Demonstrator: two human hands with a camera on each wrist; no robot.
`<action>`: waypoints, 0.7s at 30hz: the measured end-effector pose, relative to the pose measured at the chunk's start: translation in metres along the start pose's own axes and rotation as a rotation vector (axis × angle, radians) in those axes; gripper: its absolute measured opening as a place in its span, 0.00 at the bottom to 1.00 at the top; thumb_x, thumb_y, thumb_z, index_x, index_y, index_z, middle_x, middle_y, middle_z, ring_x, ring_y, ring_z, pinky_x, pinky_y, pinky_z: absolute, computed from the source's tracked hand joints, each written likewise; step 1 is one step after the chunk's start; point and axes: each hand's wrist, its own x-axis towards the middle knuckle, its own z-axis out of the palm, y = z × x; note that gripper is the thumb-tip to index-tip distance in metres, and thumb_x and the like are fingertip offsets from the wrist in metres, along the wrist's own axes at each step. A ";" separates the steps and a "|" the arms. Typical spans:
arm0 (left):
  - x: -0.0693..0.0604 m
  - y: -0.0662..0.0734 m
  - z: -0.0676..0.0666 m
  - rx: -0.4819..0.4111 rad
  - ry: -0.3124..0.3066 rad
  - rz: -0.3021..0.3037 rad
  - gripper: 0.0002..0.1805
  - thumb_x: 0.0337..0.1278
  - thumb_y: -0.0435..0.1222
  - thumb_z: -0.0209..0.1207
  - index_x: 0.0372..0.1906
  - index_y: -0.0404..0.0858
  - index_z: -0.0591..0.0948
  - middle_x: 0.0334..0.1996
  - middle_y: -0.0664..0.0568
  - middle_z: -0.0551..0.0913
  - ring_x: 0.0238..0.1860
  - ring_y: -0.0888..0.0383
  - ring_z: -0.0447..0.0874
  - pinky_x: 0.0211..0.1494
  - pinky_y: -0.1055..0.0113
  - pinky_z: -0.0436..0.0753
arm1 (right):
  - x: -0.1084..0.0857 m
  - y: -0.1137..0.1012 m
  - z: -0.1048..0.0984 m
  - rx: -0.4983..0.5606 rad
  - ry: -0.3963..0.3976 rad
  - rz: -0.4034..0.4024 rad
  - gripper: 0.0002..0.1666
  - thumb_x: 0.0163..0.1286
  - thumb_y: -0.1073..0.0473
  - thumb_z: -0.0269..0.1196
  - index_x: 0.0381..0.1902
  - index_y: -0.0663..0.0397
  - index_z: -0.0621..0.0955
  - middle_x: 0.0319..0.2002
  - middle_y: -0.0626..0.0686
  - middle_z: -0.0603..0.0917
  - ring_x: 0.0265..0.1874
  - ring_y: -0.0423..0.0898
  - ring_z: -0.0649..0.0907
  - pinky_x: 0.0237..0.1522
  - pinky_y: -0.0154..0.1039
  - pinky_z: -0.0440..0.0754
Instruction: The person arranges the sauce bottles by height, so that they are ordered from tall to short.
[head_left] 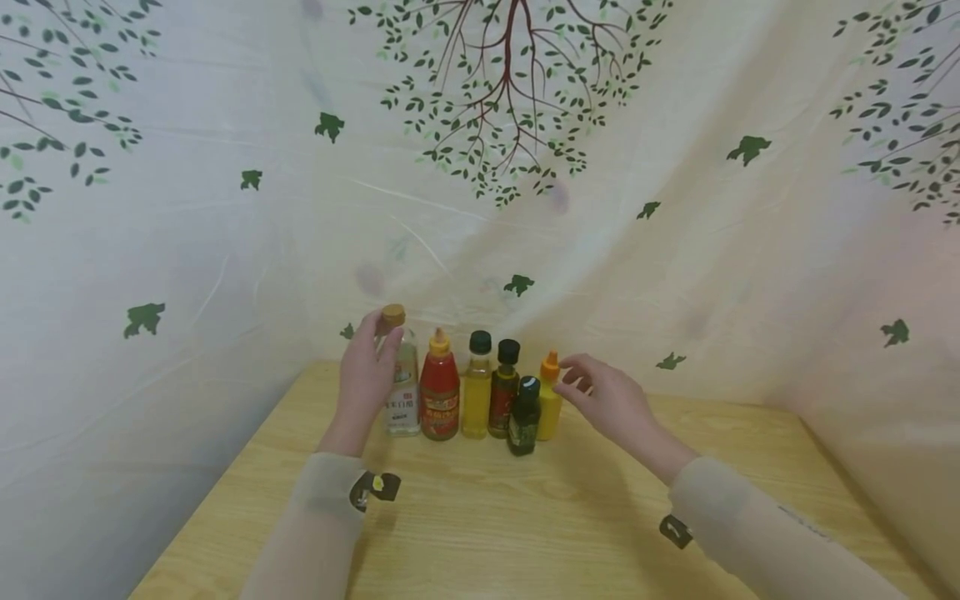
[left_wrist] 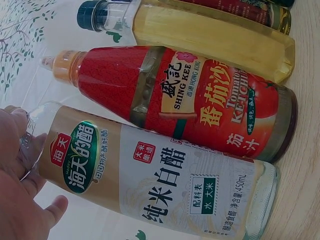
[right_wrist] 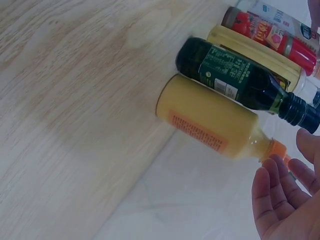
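At the left end of a row, a clear white vinegar bottle (left_wrist: 165, 175) stands upright on the table. My left hand (head_left: 367, 362) curls its fingers round the neck, just below the brown cap; in the left wrist view the thumb lies off the glass. Beside it stands a red ketchup bottle (head_left: 440, 396). My right hand (head_left: 609, 398) is beside the orange nozzle of a yellow squeeze bottle (right_wrist: 210, 117) at the right end, fingers loosely bent and holding nothing. Whether a fingertip brushes the nozzle is unclear. A small dark green bottle (right_wrist: 225, 75) stands close to the yellow one.
Between the ketchup and the small dark bottle stand a pale yellow oil bottle (head_left: 477, 396) and a dark bottle with a red label (head_left: 502, 400). The wooden table (head_left: 480, 525) reaches back to a white curtain (head_left: 585, 275) printed with leaves and branches.
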 end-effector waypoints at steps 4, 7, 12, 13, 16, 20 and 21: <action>0.000 0.000 0.000 0.000 -0.003 -0.011 0.29 0.90 0.50 0.52 0.81 0.40 0.70 0.71 0.44 0.80 0.78 0.41 0.72 0.82 0.38 0.69 | 0.001 -0.008 0.003 0.025 -0.012 -0.009 0.24 0.81 0.50 0.71 0.67 0.52 0.84 0.50 0.50 0.91 0.44 0.48 0.88 0.42 0.47 0.90; 0.000 0.000 0.000 -0.002 -0.005 -0.019 0.29 0.90 0.51 0.52 0.81 0.41 0.70 0.71 0.44 0.80 0.78 0.41 0.72 0.83 0.39 0.69 | 0.002 -0.014 0.007 0.037 -0.022 -0.013 0.24 0.80 0.49 0.72 0.66 0.53 0.84 0.52 0.49 0.91 0.45 0.47 0.88 0.43 0.47 0.90; -0.001 0.000 0.000 -0.009 -0.005 -0.010 0.28 0.89 0.50 0.52 0.81 0.41 0.70 0.71 0.45 0.81 0.78 0.42 0.72 0.82 0.39 0.70 | 0.004 -0.022 0.018 0.024 -0.040 -0.021 0.28 0.78 0.46 0.73 0.69 0.52 0.84 0.53 0.49 0.91 0.45 0.47 0.88 0.44 0.48 0.89; -0.001 0.000 0.000 -0.010 -0.004 -0.009 0.29 0.89 0.50 0.53 0.81 0.41 0.70 0.71 0.45 0.81 0.78 0.42 0.72 0.82 0.39 0.70 | 0.005 -0.024 0.020 0.020 -0.040 -0.022 0.28 0.78 0.46 0.74 0.69 0.52 0.84 0.53 0.49 0.91 0.45 0.47 0.88 0.44 0.48 0.89; 0.000 -0.001 0.000 -0.009 -0.004 -0.006 0.29 0.89 0.51 0.52 0.81 0.41 0.70 0.71 0.45 0.81 0.78 0.42 0.73 0.82 0.39 0.70 | 0.006 -0.027 0.026 0.007 -0.043 -0.024 0.29 0.77 0.46 0.74 0.69 0.51 0.84 0.52 0.49 0.91 0.45 0.47 0.88 0.45 0.49 0.89; 0.000 -0.001 0.000 -0.007 -0.001 -0.002 0.29 0.89 0.51 0.52 0.81 0.41 0.70 0.70 0.45 0.81 0.78 0.41 0.73 0.82 0.38 0.70 | 0.008 -0.030 0.031 -0.008 -0.041 -0.017 0.27 0.77 0.47 0.75 0.68 0.50 0.85 0.47 0.48 0.91 0.43 0.46 0.87 0.44 0.49 0.88; -0.001 -0.001 0.000 -0.007 0.000 -0.001 0.28 0.89 0.50 0.52 0.81 0.41 0.70 0.70 0.45 0.81 0.78 0.41 0.73 0.82 0.39 0.70 | 0.008 -0.030 0.032 -0.009 -0.041 -0.017 0.27 0.77 0.48 0.75 0.68 0.50 0.84 0.46 0.47 0.90 0.42 0.46 0.87 0.43 0.49 0.88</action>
